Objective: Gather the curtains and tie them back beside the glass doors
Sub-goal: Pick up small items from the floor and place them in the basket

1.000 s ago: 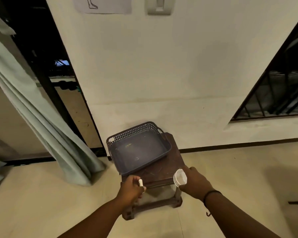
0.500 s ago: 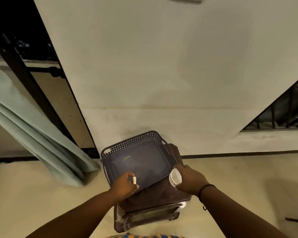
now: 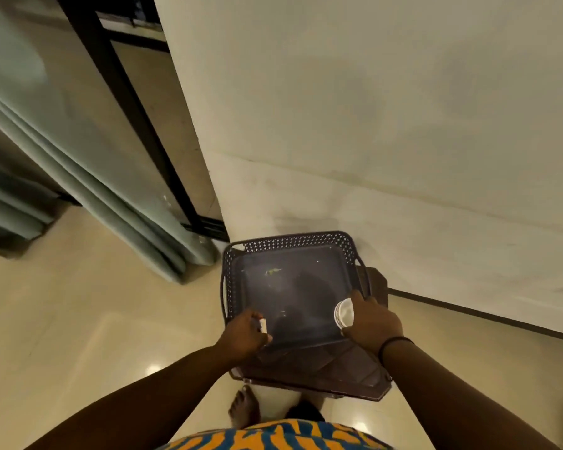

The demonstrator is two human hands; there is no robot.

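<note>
Down below me, my left hand (image 3: 246,332) pinches a small white object (image 3: 263,325) over the near-left corner of the dark basket (image 3: 290,245), fingers curled round it. My right hand (image 3: 369,321) grips a white round container (image 3: 344,312) at the basket's right edge. That basket sits on a brown stool (image 3: 325,371) against the wall (image 3: 371,108). Off to the left, the pale green curtains (image 3: 88,170) hang loose to the floor (image 3: 78,319), just beside the black-framed glass doors (image 3: 134,102), well apart from both hands.
</note>
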